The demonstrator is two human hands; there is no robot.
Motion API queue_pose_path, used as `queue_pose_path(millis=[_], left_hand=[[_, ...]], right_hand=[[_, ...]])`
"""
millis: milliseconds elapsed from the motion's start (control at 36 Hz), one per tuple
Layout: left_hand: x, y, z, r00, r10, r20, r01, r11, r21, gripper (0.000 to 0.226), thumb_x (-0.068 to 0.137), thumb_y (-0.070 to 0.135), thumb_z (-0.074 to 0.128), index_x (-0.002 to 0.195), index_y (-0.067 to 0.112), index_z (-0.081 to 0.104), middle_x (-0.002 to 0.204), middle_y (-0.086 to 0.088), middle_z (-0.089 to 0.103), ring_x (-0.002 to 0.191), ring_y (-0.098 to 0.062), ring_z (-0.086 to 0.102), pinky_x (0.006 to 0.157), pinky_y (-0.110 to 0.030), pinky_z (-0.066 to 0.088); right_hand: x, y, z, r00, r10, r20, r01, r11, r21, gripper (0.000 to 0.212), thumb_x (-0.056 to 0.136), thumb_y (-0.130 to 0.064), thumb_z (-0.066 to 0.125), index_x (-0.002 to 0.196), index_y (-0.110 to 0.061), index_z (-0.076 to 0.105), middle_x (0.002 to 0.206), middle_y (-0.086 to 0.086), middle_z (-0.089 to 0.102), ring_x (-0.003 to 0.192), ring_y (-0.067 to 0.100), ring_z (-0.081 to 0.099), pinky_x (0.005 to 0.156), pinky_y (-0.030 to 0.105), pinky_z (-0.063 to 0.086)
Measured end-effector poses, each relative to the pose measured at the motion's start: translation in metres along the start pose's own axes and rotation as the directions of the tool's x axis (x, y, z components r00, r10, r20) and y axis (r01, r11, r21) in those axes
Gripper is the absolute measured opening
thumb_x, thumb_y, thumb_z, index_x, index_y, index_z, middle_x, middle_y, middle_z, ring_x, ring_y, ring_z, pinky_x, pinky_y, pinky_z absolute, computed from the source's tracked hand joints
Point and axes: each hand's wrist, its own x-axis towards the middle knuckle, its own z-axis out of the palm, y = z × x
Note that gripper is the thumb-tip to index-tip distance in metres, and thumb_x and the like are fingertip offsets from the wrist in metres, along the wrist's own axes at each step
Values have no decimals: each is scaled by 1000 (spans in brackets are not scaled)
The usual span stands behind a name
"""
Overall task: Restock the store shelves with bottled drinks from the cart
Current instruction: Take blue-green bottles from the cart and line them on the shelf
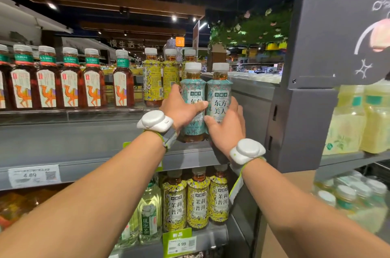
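1. The left hand (181, 107) clasps one teal-labelled, white-capped tea bottle (193, 103).
2. The right hand (228, 124) clasps its twin (219, 97); both stand upright, touching, at the grey metal shelf (84, 131)'s right front edge.

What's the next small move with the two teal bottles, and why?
Probably slide both forward onto the shelf: the left hand and right hand each grip a teal bottle at its front edge, beside the yellow-label bottles.
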Motion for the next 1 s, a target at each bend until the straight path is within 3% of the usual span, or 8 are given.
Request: queue_pose_path(millis=[167,278,472,611,722,833,1000], left_hand=[[-5,4,2,999,-40,21,39,999,30,74,73,45,88,129,16,49,126,-7,65,116,-32,60,98,-46,52],[-12,2,2,995,-76,62,70,993,92,77,69,37,92,129,14,50,126,-8,63,117,-31,58,98,-42,52],[-18,-3,4,991,-116,70,100,975,196,78,70,46,90,128,9,53,130,-12,62,120,-33,58,99,-46,51],[-16,-2,8,988,-138,66,124,974,189,77,71,44,90,130,12,53,130,-12,62,117,-33,60,99,-46,52],[-14,-3,10,987,-143,76,129,978,165,73,71,43,90,128,13,54,129,-12,63,116,-33,61,99,-45,53],[-14,-1,13,985,-149,84,135,979,153,74,72,42,90,129,13,54,131,-12,62,117,-33,60,101,-45,51],[-12,-3,13,984,-152,92,139,980,141,77,71,41,90,132,14,51,134,-12,59,121,-34,57,104,-45,48]], right_hand=[[-7,3,5,995,62,-82,-59,998,28,64,85,-24,76,131,-8,34,125,17,59,119,39,52,89,39,44],[-8,0,6,995,59,-80,-62,998,-33,68,90,-29,72,141,-8,33,137,18,48,121,41,51,91,43,43],[-16,5,9,997,51,-52,-60,984,-166,77,98,-39,58,157,-13,15,140,16,47,127,39,47,92,44,45],[-18,6,11,997,44,-62,-56,977,-206,78,98,-35,59,158,-11,15,135,14,40,106,38,59,75,37,41],[-14,3,11,997,49,-54,-60,969,-241,71,98,-29,59,153,-9,19,137,15,46,115,37,56,85,41,45],[-12,3,11,996,65,-57,-76,973,-219,59,97,-23,59,144,-8,25,130,18,54,118,38,52,86,42,44],[-11,1,16,994,82,-72,-94,977,-190,61,97,-18,60,146,-8,27,136,16,43,122,38,48,92,42,43]])
